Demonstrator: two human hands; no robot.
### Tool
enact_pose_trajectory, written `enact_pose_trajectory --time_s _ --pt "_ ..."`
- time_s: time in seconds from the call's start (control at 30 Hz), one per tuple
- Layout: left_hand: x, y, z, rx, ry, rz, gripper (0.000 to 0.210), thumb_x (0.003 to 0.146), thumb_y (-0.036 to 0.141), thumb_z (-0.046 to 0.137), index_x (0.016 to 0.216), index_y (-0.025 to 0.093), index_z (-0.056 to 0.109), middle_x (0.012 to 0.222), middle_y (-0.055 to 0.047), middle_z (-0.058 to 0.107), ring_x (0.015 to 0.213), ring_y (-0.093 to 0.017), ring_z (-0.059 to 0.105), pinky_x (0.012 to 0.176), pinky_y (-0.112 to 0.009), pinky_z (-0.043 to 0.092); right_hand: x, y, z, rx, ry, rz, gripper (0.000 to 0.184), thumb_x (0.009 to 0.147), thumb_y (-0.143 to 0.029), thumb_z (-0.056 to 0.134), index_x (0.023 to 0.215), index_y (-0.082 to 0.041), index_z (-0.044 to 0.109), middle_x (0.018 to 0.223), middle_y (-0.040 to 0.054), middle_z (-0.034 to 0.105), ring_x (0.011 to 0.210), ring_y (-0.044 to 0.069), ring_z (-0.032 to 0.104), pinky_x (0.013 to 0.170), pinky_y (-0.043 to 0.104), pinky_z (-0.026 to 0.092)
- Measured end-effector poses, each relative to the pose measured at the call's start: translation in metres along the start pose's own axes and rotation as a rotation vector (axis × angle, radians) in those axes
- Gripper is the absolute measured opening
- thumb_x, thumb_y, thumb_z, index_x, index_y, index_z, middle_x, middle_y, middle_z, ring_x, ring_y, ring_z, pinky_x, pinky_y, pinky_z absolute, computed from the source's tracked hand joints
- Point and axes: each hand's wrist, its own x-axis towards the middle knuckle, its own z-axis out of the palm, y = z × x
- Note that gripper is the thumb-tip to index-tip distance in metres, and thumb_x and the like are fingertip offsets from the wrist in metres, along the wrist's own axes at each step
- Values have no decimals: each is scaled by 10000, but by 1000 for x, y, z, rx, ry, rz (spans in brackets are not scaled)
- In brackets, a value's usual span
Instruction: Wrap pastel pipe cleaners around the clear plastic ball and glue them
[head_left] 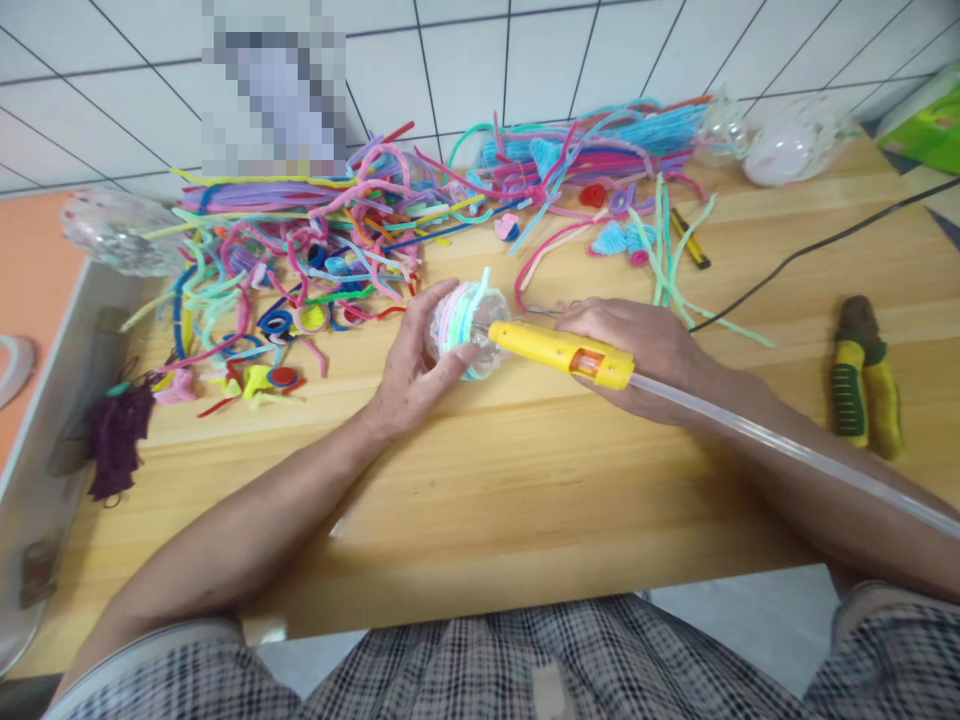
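Note:
My left hand [416, 365] grips a clear, rounded plastic piece [491, 305] wrapped in bands of pastel pipe cleaner [459, 315]. A mint-green end of the pipe cleaner sticks up from its top. In my right hand [637, 345] is a yellow hot glue gun [536, 348], its fingers closed around the handle, which is mostly hidden. The gun's nozzle points left and meets or nearly meets the wrapped piece; exact contact cannot be made out. A long translucent glue stick [757, 430] runs out of the gun's back, over my right forearm.
Tangled pipe cleaners [360, 220] and small coiled shapes lie along the wall. Blurred pliers [866, 380] rest at the right, near a black cable [795, 250]. A yellow-and-black cutter [690, 238] and clear balls [787, 145] lie farther back. A purple tassel-like piece [120, 435] is at the left.

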Motion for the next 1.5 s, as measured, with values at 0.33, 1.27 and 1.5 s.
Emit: enact_pose_trajectory --time_s 0.33,1.27,1.5 --pt "0 0 0 -21 2 1 762 1069 699 690 1692 336 446 1644 -136 583 1520 -387 612 1317 -608 518 -1 -3 0 -63 33 15 206 1052 -334 593 1140 -274 770 1059 85 843 1040 295 812 861 412 640" --pt "0 -3 0 -33 -7 -3 767 1066 710 687 1695 353 429 1657 -128 561 1526 -391 596 1326 -638 503 -2 -2 3 -52 49 -3 204 1074 -370 556 1108 -269 730 1009 77 813 983 294 798 835 415 612" --pt "-1 -3 0 -31 -7 -6 771 1065 709 691 1697 352 431 1653 -129 564 1521 -400 599 1319 -643 509 -5 -2 3 -33 89 -13 278 1111 -470 507 1090 -277 706 978 73 787 971 286 784 840 411 607"
